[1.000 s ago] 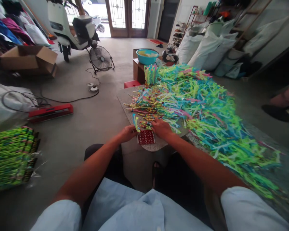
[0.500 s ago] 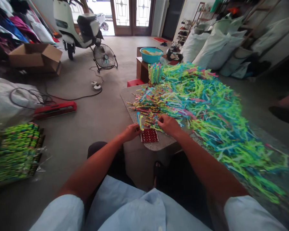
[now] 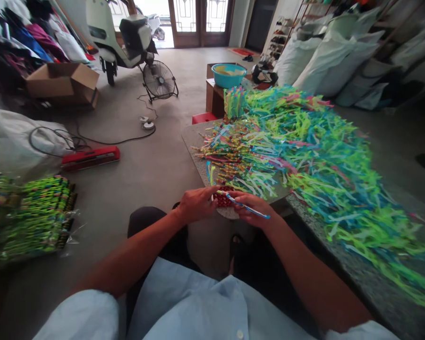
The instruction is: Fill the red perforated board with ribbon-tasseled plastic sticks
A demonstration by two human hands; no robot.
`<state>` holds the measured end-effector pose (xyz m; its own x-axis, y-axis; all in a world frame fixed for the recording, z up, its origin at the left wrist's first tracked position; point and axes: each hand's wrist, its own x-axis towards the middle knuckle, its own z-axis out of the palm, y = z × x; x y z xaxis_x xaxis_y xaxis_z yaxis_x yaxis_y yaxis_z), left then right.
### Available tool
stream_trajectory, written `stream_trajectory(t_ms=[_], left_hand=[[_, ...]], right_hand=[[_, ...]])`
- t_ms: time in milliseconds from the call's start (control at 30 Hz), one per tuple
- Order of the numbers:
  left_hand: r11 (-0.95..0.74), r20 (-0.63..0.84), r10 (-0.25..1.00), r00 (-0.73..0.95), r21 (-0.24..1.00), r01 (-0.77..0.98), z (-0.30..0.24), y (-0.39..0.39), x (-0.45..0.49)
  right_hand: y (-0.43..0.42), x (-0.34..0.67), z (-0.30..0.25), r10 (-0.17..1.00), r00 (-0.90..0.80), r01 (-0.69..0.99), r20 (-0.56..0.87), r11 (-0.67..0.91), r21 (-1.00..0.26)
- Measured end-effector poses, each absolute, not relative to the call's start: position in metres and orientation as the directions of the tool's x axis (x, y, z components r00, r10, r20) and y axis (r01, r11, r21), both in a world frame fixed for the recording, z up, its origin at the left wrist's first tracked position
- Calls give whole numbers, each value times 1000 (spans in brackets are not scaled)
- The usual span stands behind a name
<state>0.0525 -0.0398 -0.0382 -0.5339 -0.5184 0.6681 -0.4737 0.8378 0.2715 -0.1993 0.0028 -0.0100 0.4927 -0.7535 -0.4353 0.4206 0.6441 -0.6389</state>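
Over the near corner of the stone table (image 3: 194,137), my right hand (image 3: 253,210) is closed on a thin stick with blue and white streamers (image 3: 260,213). The streamers trail to the right past the fingers. My left hand (image 3: 196,204) is at the stick's yellowish tip, thumb and forefinger pinched together; what lies between them is too small to make out. Below and between the hands lies a red patterned pad (image 3: 224,200), partly covered by the fingers. Just beyond it are many similar streamer sticks (image 3: 230,156), lying in rows. A small blue and yellow streamer piece (image 3: 210,173) is beside them.
A large heap of green and blue streamers (image 3: 315,137) covers the table's right side. Behind the table stands a blue basin (image 3: 228,75) on a box. On the left are bagged bundles (image 3: 38,217), a red tool-like object (image 3: 91,157), a fan (image 3: 159,80) and a scooter (image 3: 123,38).
Both hands have come together above the red pad. My right hand has drawn back from the rows and now holds a streamer stick. The view has shifted slightly.
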Motion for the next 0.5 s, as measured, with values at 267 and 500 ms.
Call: stream_trajectory(t_ms=[267,500], left_hand=[[802,564,-595,-573,362,-475,-53,-42,41],[744,413,-613,-673,590,-314,-59,-42,40]], right_hand=[[14,-197,-15,-765,438,443,-473,641,-627],[25,-179,-38,-959,193,1,-206,210,-978]])
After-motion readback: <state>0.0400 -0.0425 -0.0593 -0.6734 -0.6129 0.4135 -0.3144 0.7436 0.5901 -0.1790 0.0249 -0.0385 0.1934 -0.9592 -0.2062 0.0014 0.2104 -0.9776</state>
